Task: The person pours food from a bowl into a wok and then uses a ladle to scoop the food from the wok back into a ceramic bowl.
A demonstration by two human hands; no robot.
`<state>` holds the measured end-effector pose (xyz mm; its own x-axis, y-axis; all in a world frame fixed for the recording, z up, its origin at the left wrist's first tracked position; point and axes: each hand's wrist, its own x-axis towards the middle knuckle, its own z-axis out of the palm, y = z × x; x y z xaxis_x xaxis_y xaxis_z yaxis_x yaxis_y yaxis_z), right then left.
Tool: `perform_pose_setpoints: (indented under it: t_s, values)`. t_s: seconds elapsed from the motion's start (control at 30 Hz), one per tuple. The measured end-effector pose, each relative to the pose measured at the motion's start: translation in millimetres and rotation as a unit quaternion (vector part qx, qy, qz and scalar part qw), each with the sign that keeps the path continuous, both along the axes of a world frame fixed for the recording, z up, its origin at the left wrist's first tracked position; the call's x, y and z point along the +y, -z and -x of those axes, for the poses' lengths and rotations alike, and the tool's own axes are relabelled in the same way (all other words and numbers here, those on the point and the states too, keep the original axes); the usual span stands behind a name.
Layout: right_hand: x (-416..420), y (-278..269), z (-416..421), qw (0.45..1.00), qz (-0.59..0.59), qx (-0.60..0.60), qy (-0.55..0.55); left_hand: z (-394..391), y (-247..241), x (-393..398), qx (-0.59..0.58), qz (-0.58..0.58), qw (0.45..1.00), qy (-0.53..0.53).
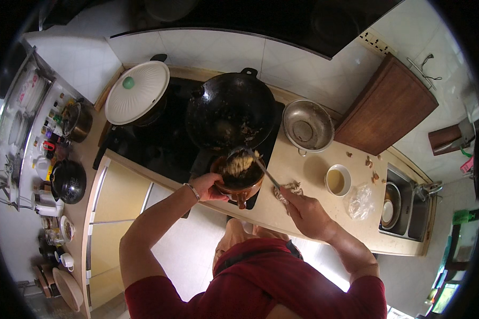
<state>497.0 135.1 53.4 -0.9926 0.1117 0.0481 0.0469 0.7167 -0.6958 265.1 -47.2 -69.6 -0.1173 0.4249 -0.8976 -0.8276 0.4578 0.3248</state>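
My left hand (208,186) grips the left side of a brown glazed clay pot (245,192) at the front edge of the stove. My right hand (309,211) holds the long handle of a metal ladle or turner (268,173), whose head is over the pot's mouth. Pale brown, blurred food (239,164) shows at the tool's head, above dark contents in the pot. Just behind the pot sits a black wok (229,107) with food scraps on its inner wall. A crumpled cloth (289,192) lies on the counter beneath my right hand.
A metal basin (308,124), a white bowl of yellowish liquid (337,180) and a plastic bag (360,202) stand right of the stove (155,147). A wooden cutting board (387,105) leans by the wall, near the sink (411,215). A white-lidded pot (137,93) occupies the left burner.
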Motion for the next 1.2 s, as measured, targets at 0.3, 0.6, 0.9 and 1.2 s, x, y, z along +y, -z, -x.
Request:
perform_pose_setpoints:
  t_s: [0.3,0.6,0.9,1.2]
  values:
    - [16,44,98,0.997,-0.053,0.032,0.040,2,3,2,-0.003,0.015,1.000,-0.008]
    - [13,69,165,0.988,-0.144,-0.051,0.034,1,7,-3,-0.017,-0.022,1.000,0.002]
    - [24,53,100,0.986,-0.140,-0.087,0.013,-3,0,1,0.005,0.008,1.000,0.000]
    - [24,57,79,0.990,-0.123,-0.064,0.016,-4,-6,3,0.006,0.025,1.000,-0.006]
